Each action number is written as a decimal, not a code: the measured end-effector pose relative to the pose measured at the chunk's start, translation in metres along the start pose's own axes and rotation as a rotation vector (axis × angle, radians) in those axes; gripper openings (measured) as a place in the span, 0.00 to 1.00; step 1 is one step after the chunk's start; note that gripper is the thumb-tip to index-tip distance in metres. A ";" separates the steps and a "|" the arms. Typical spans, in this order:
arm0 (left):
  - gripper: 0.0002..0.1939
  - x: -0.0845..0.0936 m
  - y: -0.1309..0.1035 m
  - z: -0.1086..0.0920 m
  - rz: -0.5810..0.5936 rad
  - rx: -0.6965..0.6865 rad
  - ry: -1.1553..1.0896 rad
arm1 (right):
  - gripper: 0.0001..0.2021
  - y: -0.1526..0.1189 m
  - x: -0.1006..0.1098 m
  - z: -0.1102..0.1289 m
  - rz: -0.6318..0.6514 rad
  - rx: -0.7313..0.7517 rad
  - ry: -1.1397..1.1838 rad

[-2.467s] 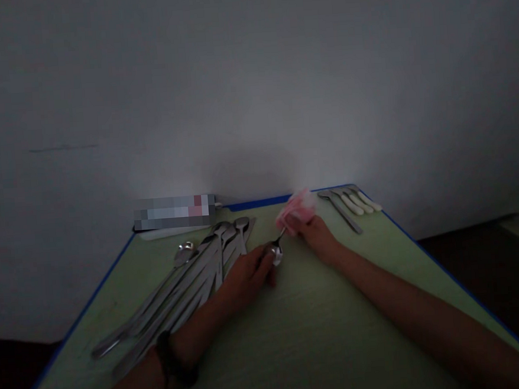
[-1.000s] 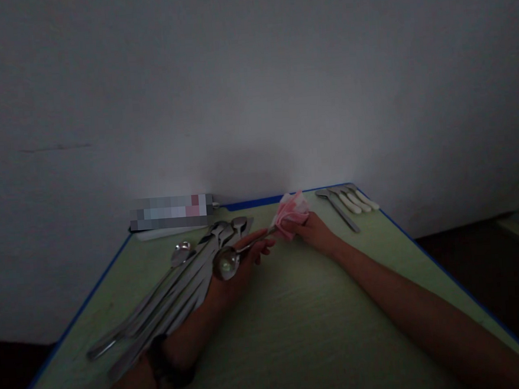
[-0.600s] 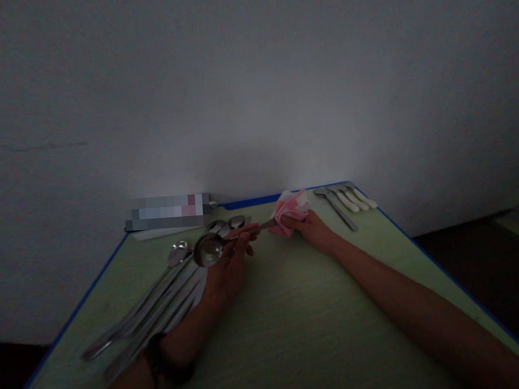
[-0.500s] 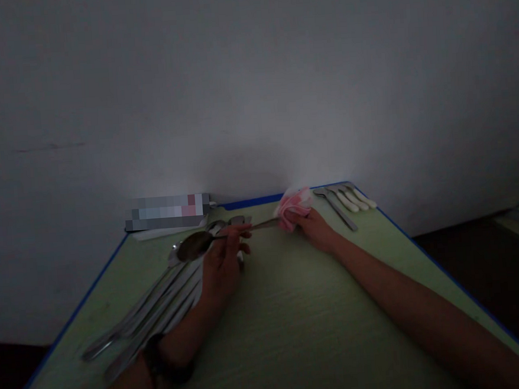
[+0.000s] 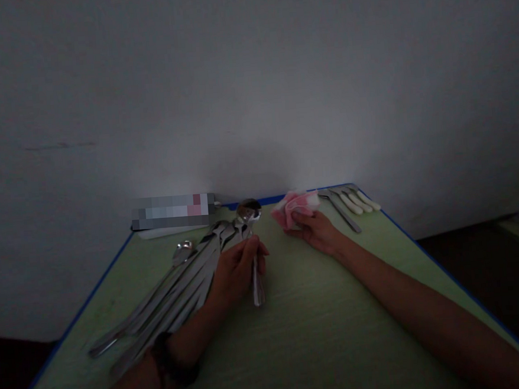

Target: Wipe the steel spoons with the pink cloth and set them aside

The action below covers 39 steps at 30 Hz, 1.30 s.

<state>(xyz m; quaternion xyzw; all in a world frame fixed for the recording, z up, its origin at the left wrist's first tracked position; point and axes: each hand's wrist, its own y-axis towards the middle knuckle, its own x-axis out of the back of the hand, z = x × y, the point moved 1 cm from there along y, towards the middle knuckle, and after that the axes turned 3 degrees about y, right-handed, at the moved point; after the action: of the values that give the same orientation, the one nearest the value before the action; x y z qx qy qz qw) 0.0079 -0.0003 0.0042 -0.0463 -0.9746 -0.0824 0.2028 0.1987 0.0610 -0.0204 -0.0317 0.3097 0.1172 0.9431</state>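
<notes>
My left hand (image 5: pixel 238 267) is closed round the handle of a metal spoon (image 5: pixel 258 289), whose bowl points away from me toward the wall. My right hand (image 5: pixel 318 232) grips a crumpled pink and white cloth (image 5: pixel 293 208), a short way right of the spoon and apart from it. Several long metal spoons (image 5: pixel 172 289) lie in a bunch on the left of the table, partly hidden behind my left hand and forearm. To the right of the cloth lies a plain metal spoon (image 5: pixel 343 211), beside several pieces of cutlery with cream handles (image 5: pixel 353 203).
The green table (image 5: pixel 321 314) has a blue edge and stands against a grey wall (image 5: pixel 252 88). At the back left corner lies a flat, blurred-out item (image 5: pixel 172 212) with a white lower edge (image 5: pixel 168 231). Dark floor shows past both sides.
The spoon in my left hand has turned from lying sideways, bowl to the left, to pointing away from me. My right hand's cloth has come off the spoon's handle.
</notes>
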 end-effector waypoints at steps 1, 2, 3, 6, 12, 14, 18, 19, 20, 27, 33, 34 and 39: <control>0.20 0.000 0.000 0.000 0.000 0.003 0.013 | 0.11 -0.002 -0.003 -0.003 0.019 -0.014 0.035; 0.20 0.000 0.000 0.001 0.000 0.008 0.020 | 0.11 -0.004 -0.007 -0.006 0.051 -0.026 0.054; 0.20 0.000 0.000 0.001 -0.003 0.014 0.024 | 0.10 -0.006 -0.010 -0.009 0.083 -0.035 0.052; 0.21 0.000 0.000 0.002 -0.005 0.016 0.030 | 0.06 -0.007 -0.016 -0.013 0.131 -0.054 0.064; 0.21 -0.001 -0.002 -0.001 0.064 0.021 0.089 | 0.08 -0.006 -0.018 -0.010 0.069 -0.058 0.084; 0.22 -0.001 -0.001 -0.001 0.077 0.035 0.111 | 0.07 -0.006 -0.019 -0.010 0.070 -0.051 0.077; 0.24 -0.001 0.000 -0.001 0.078 0.034 0.156 | 0.08 -0.007 -0.019 -0.009 0.110 -0.053 0.079; 0.24 -0.001 0.000 -0.001 0.086 0.034 0.167 | 0.08 -0.007 -0.018 -0.009 0.123 -0.054 0.080; 0.24 -0.002 0.000 -0.001 0.099 0.032 0.179 | 0.09 -0.007 -0.018 -0.009 0.135 -0.058 0.080; 0.21 -0.006 -0.002 0.002 0.217 -0.020 0.257 | 0.10 -0.007 -0.016 -0.016 0.230 -0.108 -0.114; 0.19 -0.007 -0.002 0.000 0.326 -0.107 0.270 | 0.10 -0.002 -0.014 -0.021 0.048 0.028 -0.023; 0.19 -0.007 -0.002 0.001 0.340 -0.107 0.275 | 0.10 -0.001 -0.014 -0.020 0.008 0.061 0.022; 0.20 -0.006 -0.001 0.009 0.397 -0.101 0.282 | 0.12 -0.002 -0.014 -0.018 0.016 0.042 0.049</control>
<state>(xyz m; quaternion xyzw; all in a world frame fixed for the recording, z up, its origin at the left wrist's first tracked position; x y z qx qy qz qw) 0.0099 0.0002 -0.0061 -0.2349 -0.9032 -0.0950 0.3464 0.1775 0.0539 -0.0269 -0.0124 0.3355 0.1173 0.9346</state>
